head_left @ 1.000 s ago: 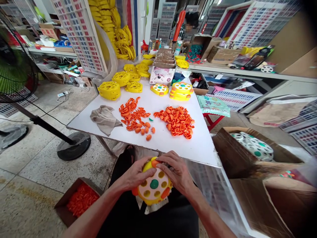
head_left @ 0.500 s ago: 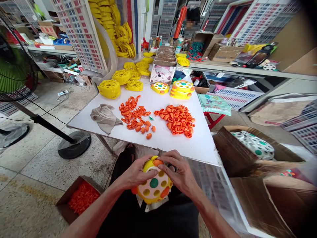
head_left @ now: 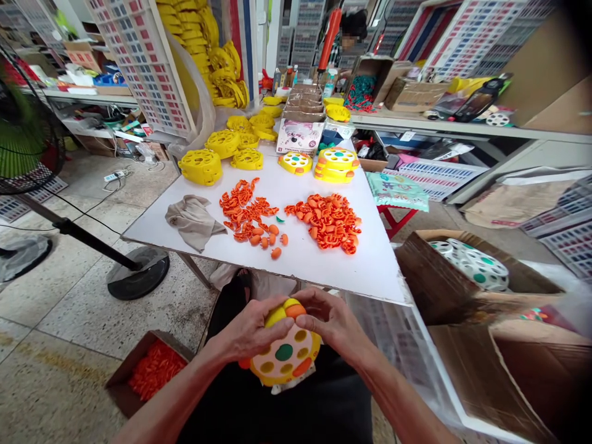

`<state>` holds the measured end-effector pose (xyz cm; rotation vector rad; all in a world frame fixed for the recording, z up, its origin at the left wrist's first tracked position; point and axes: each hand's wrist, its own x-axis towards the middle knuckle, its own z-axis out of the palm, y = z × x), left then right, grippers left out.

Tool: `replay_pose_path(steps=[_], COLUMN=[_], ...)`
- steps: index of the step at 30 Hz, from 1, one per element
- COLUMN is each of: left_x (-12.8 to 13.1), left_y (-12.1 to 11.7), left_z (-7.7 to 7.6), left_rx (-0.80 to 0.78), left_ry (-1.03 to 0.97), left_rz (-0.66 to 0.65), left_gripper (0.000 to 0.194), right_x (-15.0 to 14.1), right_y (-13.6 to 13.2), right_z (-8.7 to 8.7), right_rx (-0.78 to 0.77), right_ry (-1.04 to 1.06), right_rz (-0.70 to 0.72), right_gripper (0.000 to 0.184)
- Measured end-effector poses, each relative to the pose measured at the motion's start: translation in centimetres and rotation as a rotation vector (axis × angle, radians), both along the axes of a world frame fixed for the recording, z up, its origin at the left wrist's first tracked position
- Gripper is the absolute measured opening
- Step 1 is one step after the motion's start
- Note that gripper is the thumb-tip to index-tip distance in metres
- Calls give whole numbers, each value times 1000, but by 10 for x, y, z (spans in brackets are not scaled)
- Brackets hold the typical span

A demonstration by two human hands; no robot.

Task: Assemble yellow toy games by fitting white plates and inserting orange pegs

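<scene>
A round yellow plastic toy casing (head_left: 283,352), with a white disc face full of holes and a green centre, rests tilted over my lap. My left hand (head_left: 259,327) grips its upper left side, thumb lying across the face. On the upper right, my right hand (head_left: 335,320) has its fingers curled behind the rim. Both thumb tips meet at an orange oval piece (head_left: 296,311) on the casing's top edge. More orange pieces show at the lower right and left of the rim. Ahead on the table (head_left: 296,271) lie two piles of orange parts (head_left: 328,219) (head_left: 247,206).
A grey cloth (head_left: 194,219) lies on the table's left. Behind are yellow casings (head_left: 201,166), stacked finished-looking toys (head_left: 337,166) and a printed box (head_left: 300,135). Cardboard boxes (head_left: 462,327) stand right, a box of orange parts (head_left: 157,370) lower left. A person sits beyond.
The casing has tipped and turned slightly in my hands, and its top has lowered a little. Both thumbs have drawn together at the orange piece. The view has shifted slightly.
</scene>
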<state>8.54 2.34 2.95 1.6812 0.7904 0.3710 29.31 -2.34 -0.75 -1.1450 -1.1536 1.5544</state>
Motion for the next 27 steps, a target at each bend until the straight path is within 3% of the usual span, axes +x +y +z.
replay_pose_path(steps=[11, 17, 24, 27], left_x=[-2, -6, -17, -18], left_y=[-10, -18, -18, -20], left_z=[15, 16, 11, 11], left_rx=[164, 251, 336, 366], left_ry=[83, 146, 106, 121], left_rz=[-20, 5, 50, 38], left_gripper=[36, 36, 35, 30], right_x=[-5, -15, -16, -17], right_y=[-8, -17, -17, -20], right_z=[10, 7, 35, 37], right_rx=[6, 42, 107, 169], right_ry=[117, 67, 1, -99], right_rz=[-18, -120, -45, -65], right_gripper=[28, 26, 28, 26])
